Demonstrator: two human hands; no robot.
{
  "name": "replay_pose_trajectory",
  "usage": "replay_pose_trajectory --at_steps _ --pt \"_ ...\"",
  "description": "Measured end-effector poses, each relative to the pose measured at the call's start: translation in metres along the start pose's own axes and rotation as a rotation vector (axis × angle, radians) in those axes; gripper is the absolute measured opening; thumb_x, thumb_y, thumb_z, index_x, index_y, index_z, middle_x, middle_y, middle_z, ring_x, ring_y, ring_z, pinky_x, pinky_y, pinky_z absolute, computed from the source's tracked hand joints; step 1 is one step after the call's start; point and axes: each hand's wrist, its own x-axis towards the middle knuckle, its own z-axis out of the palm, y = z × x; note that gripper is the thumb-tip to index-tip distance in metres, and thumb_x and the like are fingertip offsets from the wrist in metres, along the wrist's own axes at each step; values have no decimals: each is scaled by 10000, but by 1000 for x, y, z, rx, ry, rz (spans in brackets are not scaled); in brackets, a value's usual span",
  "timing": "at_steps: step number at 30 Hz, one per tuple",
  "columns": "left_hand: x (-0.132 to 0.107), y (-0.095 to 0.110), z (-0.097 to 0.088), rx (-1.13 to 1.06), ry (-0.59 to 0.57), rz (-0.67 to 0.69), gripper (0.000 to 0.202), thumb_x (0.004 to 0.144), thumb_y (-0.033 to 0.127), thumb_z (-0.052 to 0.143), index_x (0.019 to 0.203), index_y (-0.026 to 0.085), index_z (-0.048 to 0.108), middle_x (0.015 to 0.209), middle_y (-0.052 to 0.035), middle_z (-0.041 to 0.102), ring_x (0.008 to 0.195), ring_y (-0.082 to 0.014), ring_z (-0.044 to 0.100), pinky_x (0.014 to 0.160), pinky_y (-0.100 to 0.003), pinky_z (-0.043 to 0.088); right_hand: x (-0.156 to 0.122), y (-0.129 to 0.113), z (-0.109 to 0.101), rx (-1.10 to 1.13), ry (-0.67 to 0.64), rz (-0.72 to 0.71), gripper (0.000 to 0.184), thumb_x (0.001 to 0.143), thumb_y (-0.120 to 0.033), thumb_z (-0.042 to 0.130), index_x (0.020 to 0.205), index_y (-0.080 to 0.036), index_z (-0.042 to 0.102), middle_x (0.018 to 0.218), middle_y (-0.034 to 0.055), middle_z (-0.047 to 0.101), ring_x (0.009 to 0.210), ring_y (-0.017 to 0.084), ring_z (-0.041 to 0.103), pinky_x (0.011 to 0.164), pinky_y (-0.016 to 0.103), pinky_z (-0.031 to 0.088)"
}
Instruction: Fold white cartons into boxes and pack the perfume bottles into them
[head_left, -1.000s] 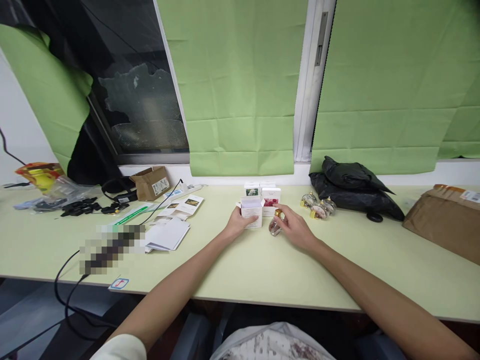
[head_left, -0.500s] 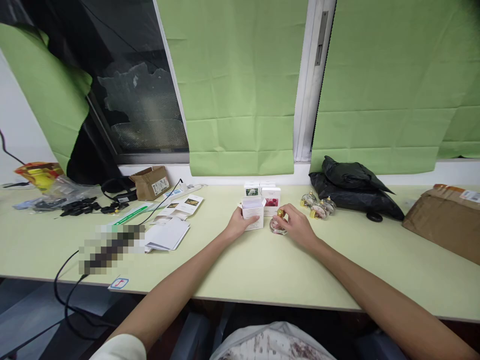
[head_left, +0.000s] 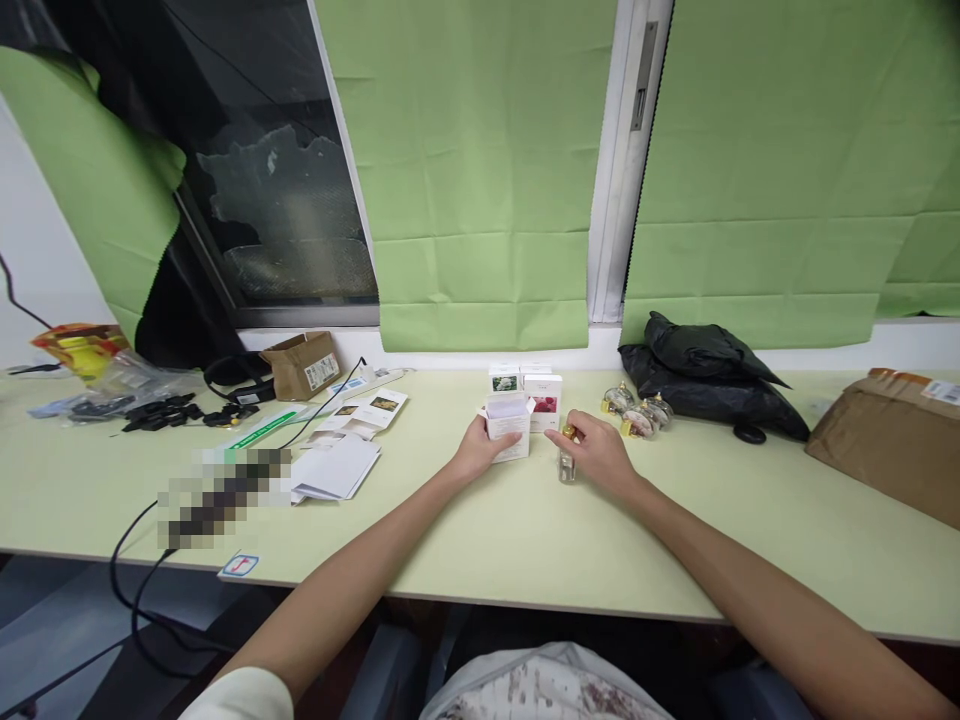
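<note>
A small white carton [head_left: 510, 430] with its top flaps open is gripped by my left hand [head_left: 477, 449], thumb across its front. To the right of it, my right hand [head_left: 600, 450] pinches the gold cap of a clear glass perfume bottle [head_left: 567, 468], which is turned narrow side toward me. Just behind the carton stand more white boxes, one with a red flower picture [head_left: 545, 398] and one with a white flower picture [head_left: 505, 382]. Several round glass bottles with gold caps [head_left: 637, 418] lie beyond my right hand.
Flat white cartons and folded sheets [head_left: 337, 470] lie left of my left arm. A black plastic bag [head_left: 705, 385] and a brown cardboard box [head_left: 892, 445] sit at the right. Farther left are a small brown box [head_left: 302, 366], black parts [head_left: 161, 412] and a cable [head_left: 124, 540].
My right hand has turned the perfume bottle from its broad face to its narrow side and moved it slightly right. The left hand and carton stay almost in place.
</note>
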Motion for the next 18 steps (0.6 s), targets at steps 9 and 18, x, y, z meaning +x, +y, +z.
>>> replay_pose_trajectory --at_steps 9,18 --pt "-1 0 1 1 -34 8 697 729 465 895 1288 157 615 1312 -152 719 1199 -326 692 1052 -516 547 -1 -1 0 24 2 -19 610 949 -705 545 590 -223 440 600 -9 535 548 145 512 562 289 332" --pt "-1 0 1 -27 -76 18 708 741 458 890 1319 151 623 1305 -150 726 1195 -336 698 1048 -536 552 0 6 5 5 23 -32 680 914 -763 550 555 -231 324 521 -7 476 523 156 427 551 318 262"
